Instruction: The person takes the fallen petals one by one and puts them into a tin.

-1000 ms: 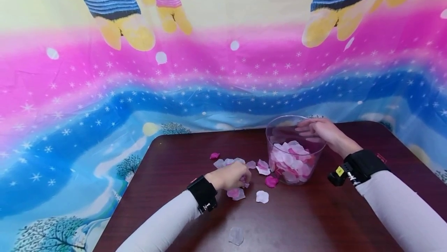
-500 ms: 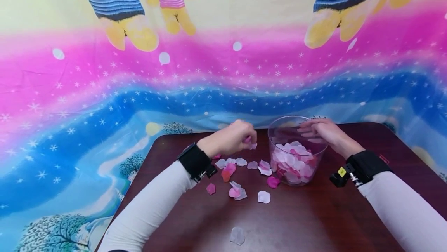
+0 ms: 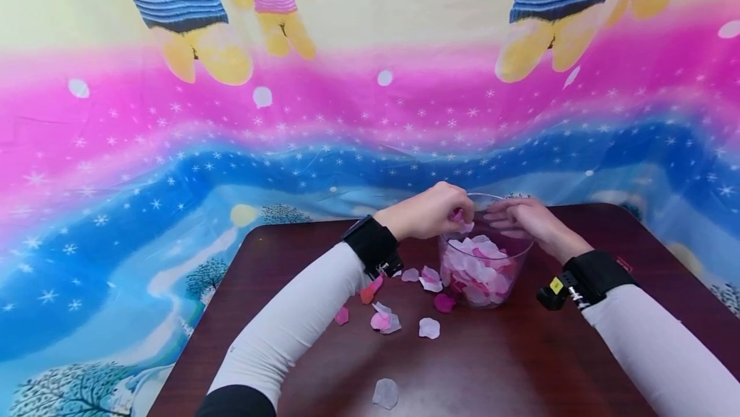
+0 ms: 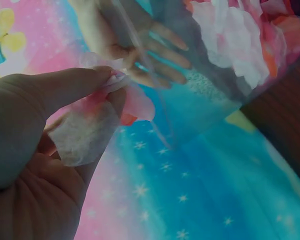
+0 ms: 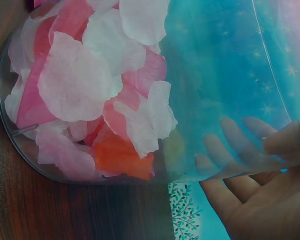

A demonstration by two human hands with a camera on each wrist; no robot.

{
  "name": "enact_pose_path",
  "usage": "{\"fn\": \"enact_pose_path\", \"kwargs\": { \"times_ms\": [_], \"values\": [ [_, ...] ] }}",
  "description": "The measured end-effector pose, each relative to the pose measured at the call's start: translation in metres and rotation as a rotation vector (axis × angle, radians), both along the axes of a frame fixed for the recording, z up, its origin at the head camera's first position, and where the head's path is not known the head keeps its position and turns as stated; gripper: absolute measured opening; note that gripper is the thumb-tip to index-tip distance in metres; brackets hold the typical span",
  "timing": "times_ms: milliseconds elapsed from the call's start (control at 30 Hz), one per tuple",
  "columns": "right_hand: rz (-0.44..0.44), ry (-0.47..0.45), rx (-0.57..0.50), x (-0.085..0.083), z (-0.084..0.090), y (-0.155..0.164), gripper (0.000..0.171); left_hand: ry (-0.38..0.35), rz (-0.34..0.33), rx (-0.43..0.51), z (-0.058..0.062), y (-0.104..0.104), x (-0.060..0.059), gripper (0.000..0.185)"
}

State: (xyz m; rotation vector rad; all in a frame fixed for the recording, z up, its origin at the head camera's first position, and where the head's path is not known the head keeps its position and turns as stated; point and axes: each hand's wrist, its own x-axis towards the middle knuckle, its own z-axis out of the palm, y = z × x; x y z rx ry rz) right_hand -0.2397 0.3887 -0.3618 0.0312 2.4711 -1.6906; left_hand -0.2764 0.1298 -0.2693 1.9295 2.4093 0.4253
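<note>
A clear plastic bucket (image 3: 520,254) stands upright on the table, partly filled with pink, white and red artificial petals (image 3: 476,269). My left hand (image 3: 433,212) is at the bucket's left rim, pinching a few petals (image 4: 87,137) between thumb and fingers; they look white and pink in the left wrist view. At the bucket's right side is my right hand (image 3: 523,219), its fingers extended along the far outer wall. Through the clear plastic, the right wrist view shows these fingers (image 5: 235,145) spread and nearly straight.
Loose petals lie left of and in front of the bucket: a magenta one (image 3: 444,303), a white one (image 3: 430,328), a pink-and-white cluster (image 3: 384,319) and a pale one (image 3: 385,393) near the front. A printed cloth (image 3: 347,115) hangs behind the dark wooden table (image 3: 491,365).
My left hand picked petals up from the table, rose and moved right to the bucket's rim with them. My right hand has stayed at the bucket's side.
</note>
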Motion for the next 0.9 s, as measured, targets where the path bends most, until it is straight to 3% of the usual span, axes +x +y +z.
{"fn": "enact_pose_path", "kwargs": {
  "times_ms": [167, 333, 567, 700, 900],
  "values": [
    [0.059, 0.031, -0.026, -0.003, -0.006, 0.006, 0.051, 0.0, 0.044, -0.049, -0.008, -0.001, -0.005, 0.035],
    [0.038, 0.025, -0.007, -0.001, -0.004, 0.006, 0.05, 0.016, 0.074, -0.055, -0.006, -0.013, -0.006, 0.047],
    [0.013, -0.005, 0.014, 0.004, 0.006, 0.001, 0.054, 0.044, 0.12, -0.092, -0.01, -0.051, 0.008, 0.052],
    [0.01, 0.008, 0.03, 0.003, 0.004, 0.003, 0.056, 0.076, 0.128, -0.157, -0.026, -0.079, 0.026, 0.064],
    [0.02, 0.008, 0.039, 0.003, 0.003, 0.001, 0.056, 0.075, 0.135, -0.291, -0.071, -0.123, 0.059, 0.081]
  ]
}}
